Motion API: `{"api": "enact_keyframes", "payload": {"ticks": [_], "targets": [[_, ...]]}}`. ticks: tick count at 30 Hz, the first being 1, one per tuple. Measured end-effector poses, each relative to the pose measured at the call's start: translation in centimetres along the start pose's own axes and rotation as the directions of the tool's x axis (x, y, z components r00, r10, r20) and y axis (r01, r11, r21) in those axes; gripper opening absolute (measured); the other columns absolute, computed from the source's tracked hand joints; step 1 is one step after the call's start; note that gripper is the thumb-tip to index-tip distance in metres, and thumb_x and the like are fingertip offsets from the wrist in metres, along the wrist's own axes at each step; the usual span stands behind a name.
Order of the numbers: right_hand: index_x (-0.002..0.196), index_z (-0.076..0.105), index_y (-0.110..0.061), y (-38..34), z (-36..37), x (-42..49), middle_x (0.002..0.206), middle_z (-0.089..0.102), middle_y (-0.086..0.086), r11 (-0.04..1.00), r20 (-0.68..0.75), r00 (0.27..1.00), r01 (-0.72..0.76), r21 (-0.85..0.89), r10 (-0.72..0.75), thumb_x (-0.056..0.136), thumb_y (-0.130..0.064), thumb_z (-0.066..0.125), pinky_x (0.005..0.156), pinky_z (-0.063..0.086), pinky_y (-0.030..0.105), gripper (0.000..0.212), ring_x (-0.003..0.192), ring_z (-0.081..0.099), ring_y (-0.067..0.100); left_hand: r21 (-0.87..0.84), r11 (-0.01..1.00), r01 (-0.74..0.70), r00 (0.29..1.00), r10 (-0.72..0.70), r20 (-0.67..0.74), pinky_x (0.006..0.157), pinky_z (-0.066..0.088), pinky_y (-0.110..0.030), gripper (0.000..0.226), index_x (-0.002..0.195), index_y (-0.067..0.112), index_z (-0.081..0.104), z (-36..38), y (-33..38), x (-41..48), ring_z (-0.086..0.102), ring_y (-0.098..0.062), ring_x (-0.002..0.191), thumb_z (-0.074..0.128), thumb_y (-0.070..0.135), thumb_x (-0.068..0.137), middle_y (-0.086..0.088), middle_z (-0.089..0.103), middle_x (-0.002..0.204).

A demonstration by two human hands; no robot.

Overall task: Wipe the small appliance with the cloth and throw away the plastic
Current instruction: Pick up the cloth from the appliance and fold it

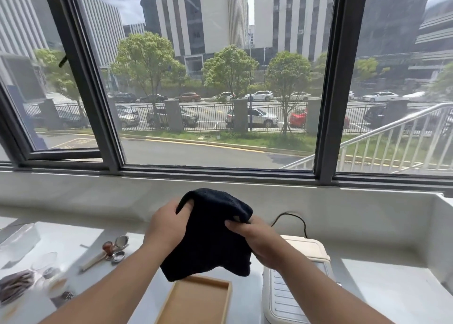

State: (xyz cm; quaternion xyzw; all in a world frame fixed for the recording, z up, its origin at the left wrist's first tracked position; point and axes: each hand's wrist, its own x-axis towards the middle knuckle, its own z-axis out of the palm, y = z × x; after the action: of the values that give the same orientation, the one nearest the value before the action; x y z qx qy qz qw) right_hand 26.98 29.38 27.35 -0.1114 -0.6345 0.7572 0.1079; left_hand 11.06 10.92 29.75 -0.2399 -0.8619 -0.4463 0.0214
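A dark cloth (210, 238) hangs in front of me above the counter, held by both hands. My left hand (166, 228) grips its upper left edge, thumb over the fold. My right hand (255, 240) pinches its right side. Below my right forearm sits the small cream-white appliance (289, 296), with a ribbed grey panel on top; its black cord (291, 219) runs up to the wall. A clear plastic piece (20, 240) lies at the far left of the counter.
An open wooden box (196, 301) stands below the cloth. At left lie metal strainers and a wooden-handled tool (107, 252), a glass (46, 262) and a bag of brown items (14, 284). A grey sill and large window rise behind.
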Motion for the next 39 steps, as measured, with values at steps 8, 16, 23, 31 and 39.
{"api": "enact_keyframes", "payload": {"ticks": [8, 16, 23, 31, 39], "targets": [[0.117, 0.076, -0.009, -1.8, 2.7, 2.4, 0.116, 0.078, 0.018, 0.997, -0.161, 0.987, 0.004, 0.072, 0.008, 0.101, -0.040, 0.068, 0.094, 0.061, 0.048, 0.036, 0.109, 0.076, 0.035, 0.051, 0.998, 0.049, 0.990, -0.055, 0.128, 0.069, 0.054, -0.038, 0.045, 0.084, 0.026, 0.068, -0.2, -3.7, 1.1, 0.069, -0.017, 0.078, 0.047, 0.063, 0.099, 0.005, 0.074, 0.079], [0.149, 0.052, -0.023, -2.9, 5.5, 6.3, 0.144, 0.065, 0.012, 0.994, -0.151, 0.986, -0.062, 0.086, 0.075, 0.108, -0.050, 0.051, 0.115, 0.047, 0.053, 0.050, 0.131, 0.063, 0.032, -0.054, 0.990, 0.130, 0.927, -0.102, 0.361, 0.089, 0.059, -0.040, 0.029, 0.103, 0.046, 0.068, -0.9, -7.4, 3.1, 0.071, -0.005, 0.092, 0.066, 0.068, 0.085, 0.015, 0.076, 0.097], [0.147, 0.056, -0.033, -3.5, 8.6, 9.3, 0.144, 0.062, 0.000, 0.975, -0.171, 0.984, 0.015, -0.221, -0.054, 0.094, -0.069, 0.051, 0.119, 0.043, 0.050, 0.064, 0.136, 0.057, 0.025, 0.040, 0.997, -0.064, 0.857, 0.034, 0.515, 0.096, 0.046, -0.026, 0.125, 0.152, 0.051, 0.038, -2.0, -8.4, 5.2, 0.051, -0.002, 0.132, 0.073, 0.100, 0.042, 0.035, 0.042, 0.138], [0.119, 0.071, -0.020, -4.0, 11.4, 11.3, 0.121, 0.074, 0.017, 0.945, -0.147, 0.986, 0.027, -0.327, -0.080, 0.107, -0.051, 0.051, 0.110, 0.051, 0.053, 0.038, 0.116, 0.071, 0.033, -0.373, 0.919, 0.130, 0.712, 0.176, 0.680, 0.087, 0.061, -0.031, 0.058, 0.114, 0.038, 0.074, -3.2, -8.2, 7.7, 0.077, -0.012, 0.105, 0.100, 0.048, 0.063, 0.006, 0.081, 0.112], [0.115, 0.074, -0.040, -2.8, 11.8, 13.2, 0.109, 0.080, -0.008, 0.920, -0.191, 0.977, 0.017, -0.392, -0.100, 0.098, -0.054, 0.063, 0.086, 0.060, 0.030, 0.025, 0.102, 0.077, 0.013, -0.500, 0.816, 0.291, 0.761, 0.120, 0.638, 0.079, 0.063, -0.038, 0.028, 0.103, 0.020, 0.081, -5.2, -8.0, 10.4, 0.080, -0.029, 0.097, 0.081, 0.029, 0.077, -0.011, 0.082, 0.104]]}}
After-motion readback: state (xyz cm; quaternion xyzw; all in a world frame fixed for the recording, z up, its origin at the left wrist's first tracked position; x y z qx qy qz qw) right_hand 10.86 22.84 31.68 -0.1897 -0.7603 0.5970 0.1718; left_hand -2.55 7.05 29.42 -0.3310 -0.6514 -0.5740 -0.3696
